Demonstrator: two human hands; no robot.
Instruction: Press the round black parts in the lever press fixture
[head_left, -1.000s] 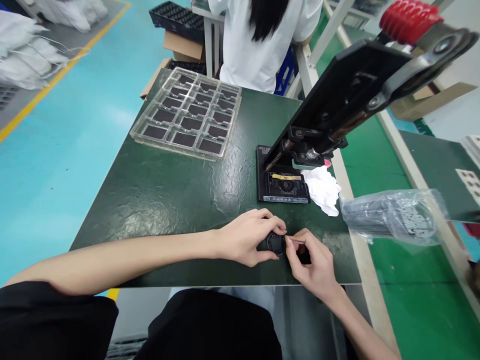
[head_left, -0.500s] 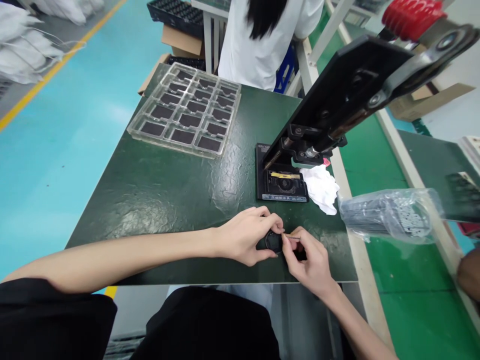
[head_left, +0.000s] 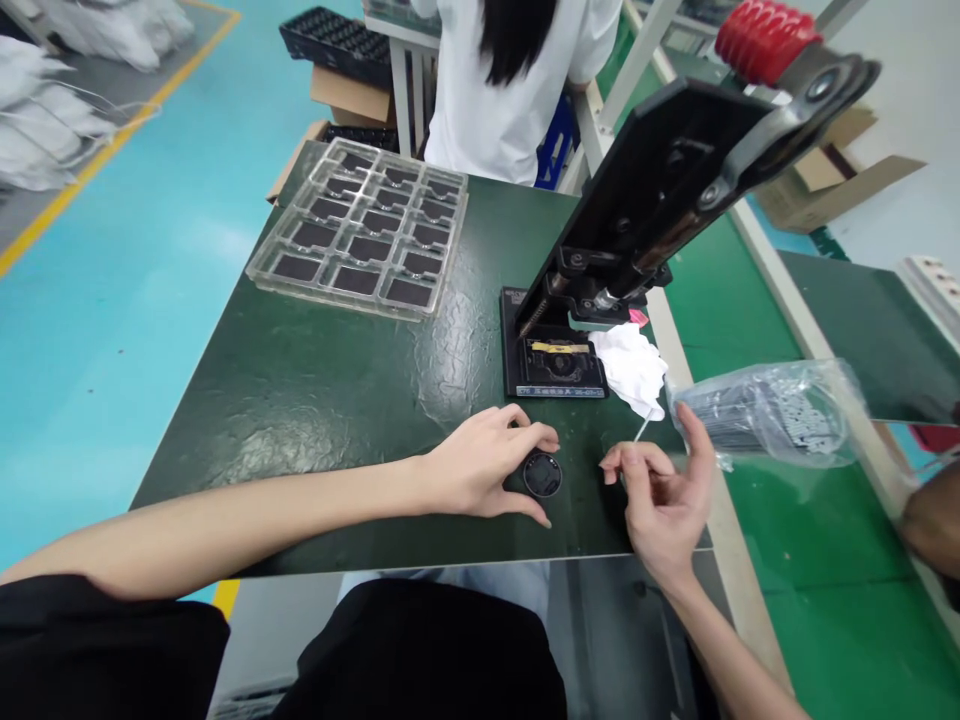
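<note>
My left hand (head_left: 491,462) rests on the green tabletop, its thumb and fingers spread apart around a round black disc-shaped part (head_left: 541,474). The fingertips are right at the disc's upper edge; the thumb lies below it with a small gap. To the right, my right hand (head_left: 667,495) pinches a thin pale stick (head_left: 643,428) between thumb and fingers, its end pointing up toward a crumpled white cloth (head_left: 630,368). The index finger of that hand is raised. Behind both hands stands a black hand press (head_left: 555,385) with a yellow strip on its base.
A clear compartment tray (head_left: 341,297) with dark rectangular pieces sits at the table's far left. A plastic bag of thin rods (head_left: 772,415) lies at the right edge, by the green belt (head_left: 810,540). Across the table is a person in a white shirt (head_left: 487,110).
My right hand has moved away from the disc to the right, its stick now tilted upward. My left fingers and thumb have spread, so the disc shows more fully. The view shifted slightly.
</note>
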